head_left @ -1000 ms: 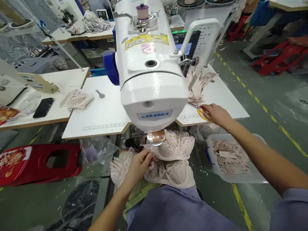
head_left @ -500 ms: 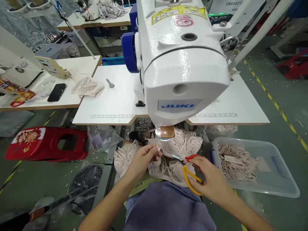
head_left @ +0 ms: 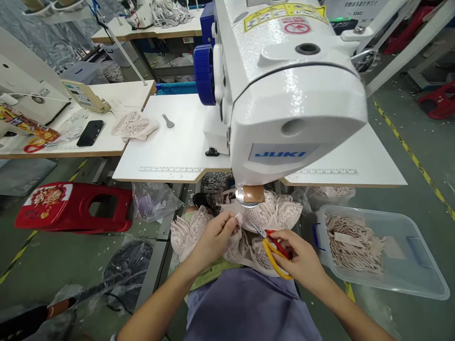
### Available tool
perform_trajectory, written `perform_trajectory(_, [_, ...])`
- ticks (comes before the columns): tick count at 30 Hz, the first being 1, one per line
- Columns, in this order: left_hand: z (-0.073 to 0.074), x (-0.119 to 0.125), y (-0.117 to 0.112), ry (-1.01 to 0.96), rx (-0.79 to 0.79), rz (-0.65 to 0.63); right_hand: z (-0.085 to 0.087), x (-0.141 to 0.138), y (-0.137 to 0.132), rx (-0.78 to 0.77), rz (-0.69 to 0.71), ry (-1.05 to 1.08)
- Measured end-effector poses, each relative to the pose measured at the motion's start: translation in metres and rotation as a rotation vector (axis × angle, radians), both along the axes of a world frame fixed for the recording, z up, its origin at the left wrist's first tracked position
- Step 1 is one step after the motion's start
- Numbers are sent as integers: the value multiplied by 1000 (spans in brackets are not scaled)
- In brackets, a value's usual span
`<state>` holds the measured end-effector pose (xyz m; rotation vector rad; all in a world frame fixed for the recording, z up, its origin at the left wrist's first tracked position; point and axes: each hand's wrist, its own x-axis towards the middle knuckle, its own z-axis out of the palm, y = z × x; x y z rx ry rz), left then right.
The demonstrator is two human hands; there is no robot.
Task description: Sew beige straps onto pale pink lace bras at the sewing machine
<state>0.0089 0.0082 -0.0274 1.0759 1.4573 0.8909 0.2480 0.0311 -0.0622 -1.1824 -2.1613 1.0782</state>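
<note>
Pale pink lace bras (head_left: 273, 210) lie bunched in my lap, under the head of a white sewing machine (head_left: 298, 113). My left hand (head_left: 221, 233) pinches an edge of this lace fabric between thumb and fingers, just left of the machine's round metal part (head_left: 249, 195). In my right hand (head_left: 302, 255) is a pair of scissors (head_left: 272, 251) with red and yellow handles, my fingers in the loops. Their blades point up and left toward the pinched fabric, close to the left fingertips. Whether the blade tips touch the cloth I cannot tell.
At the right stands a clear plastic bin (head_left: 408, 265) with beige straps (head_left: 351, 244). A red stool (head_left: 74, 208) is on the floor at left. The white table (head_left: 159, 156) holds a grey flat tool (head_left: 168, 121); a phone (head_left: 90, 133) lies on the neighbouring table.
The camera view has shifted, so the machine appears further right. My right hand has turned the scissors, their blades now steeper. A small white piece at my left fingertips no longer shows.
</note>
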Motion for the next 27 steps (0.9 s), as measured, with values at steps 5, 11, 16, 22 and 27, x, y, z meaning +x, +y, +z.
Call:
perform_trajectory(5, [3, -2, 3, -2, -13, 43, -4, -6, -9, 55, -15, 76])
perform_trajectory(11, [6, -2, 7, -21, -36, 41, 0, -30, -1, 5, 1, 67])
perform_trajectory(16, [7, -10, 5, 61, -41, 48, -3, -34, 5, -105, -3, 46])
perform_trajectory(22, [9, -12, 5, 97, -61, 42, -3, -26, 5, -171, -12, 18])
perform_trajectory(27, [4, -9, 7, 66, -57, 62, -2, -19, 0, -138, -31, 43])
